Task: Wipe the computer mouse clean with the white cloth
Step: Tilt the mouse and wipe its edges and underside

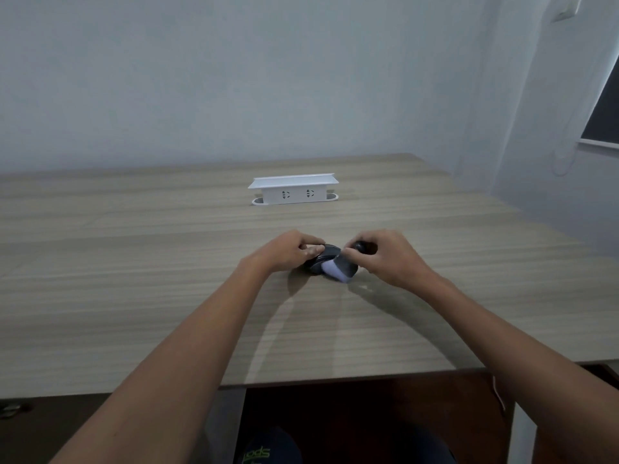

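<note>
A black computer mouse (320, 259) lies on the wood-grain bench (134, 262), about midway between the left and right edges and nearer the front edge than the back. The left hand (288, 250) rests on the mouse's left side, its grip curled, with thumb and fingertips (313, 252) touching the mouse's top and side. The right hand (390, 257) is just right of the mouse, its grip pinched together on a white cloth (336, 271) that drapes over the mouse's near right part; a dark rounded bit shows between the right thumb and forefinger, and I cannot tell whether it belongs to the mouse or to something else. Both forearms reach in over the front edge. Toward the back edge, well apart from the hands, stands a white socket box (294, 189) with two outlets facing forward.
</note>
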Demonstrator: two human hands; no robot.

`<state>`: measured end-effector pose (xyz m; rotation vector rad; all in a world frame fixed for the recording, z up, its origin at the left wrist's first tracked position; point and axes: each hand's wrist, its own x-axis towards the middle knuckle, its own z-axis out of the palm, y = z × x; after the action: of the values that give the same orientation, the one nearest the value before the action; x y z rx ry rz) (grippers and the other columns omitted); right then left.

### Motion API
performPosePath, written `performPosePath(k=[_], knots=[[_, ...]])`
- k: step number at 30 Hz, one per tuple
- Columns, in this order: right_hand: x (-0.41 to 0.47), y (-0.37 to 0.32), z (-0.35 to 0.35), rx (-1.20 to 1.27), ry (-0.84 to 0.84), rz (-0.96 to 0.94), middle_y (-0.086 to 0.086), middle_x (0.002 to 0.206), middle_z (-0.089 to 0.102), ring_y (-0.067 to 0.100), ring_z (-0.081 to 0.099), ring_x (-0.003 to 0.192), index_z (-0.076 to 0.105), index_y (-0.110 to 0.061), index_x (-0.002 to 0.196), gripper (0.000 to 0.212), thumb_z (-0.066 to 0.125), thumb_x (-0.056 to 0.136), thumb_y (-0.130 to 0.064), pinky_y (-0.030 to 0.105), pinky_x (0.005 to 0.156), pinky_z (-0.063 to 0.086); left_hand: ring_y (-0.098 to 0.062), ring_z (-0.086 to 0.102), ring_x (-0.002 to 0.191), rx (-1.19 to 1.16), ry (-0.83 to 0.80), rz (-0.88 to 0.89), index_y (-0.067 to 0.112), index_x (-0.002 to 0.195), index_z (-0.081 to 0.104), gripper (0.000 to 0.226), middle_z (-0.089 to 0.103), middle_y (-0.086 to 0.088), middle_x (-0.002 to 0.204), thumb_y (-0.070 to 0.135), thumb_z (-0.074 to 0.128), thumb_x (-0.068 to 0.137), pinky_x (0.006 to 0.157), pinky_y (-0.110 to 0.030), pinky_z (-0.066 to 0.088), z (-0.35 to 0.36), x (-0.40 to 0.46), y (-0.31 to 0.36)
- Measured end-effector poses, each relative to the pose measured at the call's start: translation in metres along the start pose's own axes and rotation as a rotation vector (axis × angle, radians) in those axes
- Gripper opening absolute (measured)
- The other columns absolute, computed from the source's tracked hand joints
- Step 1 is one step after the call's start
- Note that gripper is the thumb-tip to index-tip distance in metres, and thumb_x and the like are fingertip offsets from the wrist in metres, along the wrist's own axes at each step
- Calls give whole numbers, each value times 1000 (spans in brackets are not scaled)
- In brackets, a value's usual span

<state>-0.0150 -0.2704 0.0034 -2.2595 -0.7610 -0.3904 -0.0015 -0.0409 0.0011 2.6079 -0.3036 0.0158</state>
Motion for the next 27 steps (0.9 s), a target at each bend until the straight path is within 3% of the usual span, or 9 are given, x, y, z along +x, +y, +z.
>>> performPosePath(k=[3,5,9,14,18,22,24,27], knots=[[8,11,-3,-104,127,48,0,78,77,12,67,72,80,-12,82,11,70,83,-17,23,65,46,-17,62,93,-16,8,-19,25,127,66,35,72,-5,106,38,53,98,77,-23,40,1,0,1],[9,5,-5,-95,165,31,-2,78,77,12,68,73,79,-12,82,11,69,82,-18,19,65,46,-21,63,97,-39,13,-42,27,125,67,35,72,-7,107,42,55,96,80,-26,42,1,2,-2],[7,-10,3,-29,-13,-52,-5,75,75,3,63,65,80,-16,85,12,74,85,-26,12,60,44,-23,66,96,-73,26,-51,29,119,69,32,72,-10,103,45,58,93,79,-28,46,1,5,-5],[13,3,1,-154,158,8,3,80,77,20,70,77,79,-10,83,14,69,83,-19,34,71,53,-22,63,90,-90,71,-61,24,119,69,33,71,-11,101,42,59,94,78,-27,43,5,6,-4],[7,-18,8,-53,-25,-114,0,78,76,13,67,72,80,-13,86,14,72,85,-24,27,67,49,-21,63,84,-117,78,-47,24,115,72,30,72,-9,93,42,60,93,71,-26,43,4,4,-5],[20,-2,5,-242,93,-51,6,81,76,26,68,77,77,-9,82,18,64,83,-22,37,68,52,-22,64,86,-115,92,-59,22,117,70,32,73,-13,98,40,60,94,77,-27,45,7,5,-5],[17,-1,3,-218,136,-42,5,81,76,23,68,78,77,-9,83,17,66,83,-22,38,69,53,-22,65,87,-121,97,-69,22,117,70,32,72,-12,97,41,60,93,77,-27,45,7,6,-5],[9,-14,9,-63,16,-118,1,78,76,15,67,72,80,-12,86,14,73,84,-23,30,67,51,-19,62,82,-134,81,-60,22,115,71,32,70,-9,90,42,62,92,72,-27,43,4,7,-7]])
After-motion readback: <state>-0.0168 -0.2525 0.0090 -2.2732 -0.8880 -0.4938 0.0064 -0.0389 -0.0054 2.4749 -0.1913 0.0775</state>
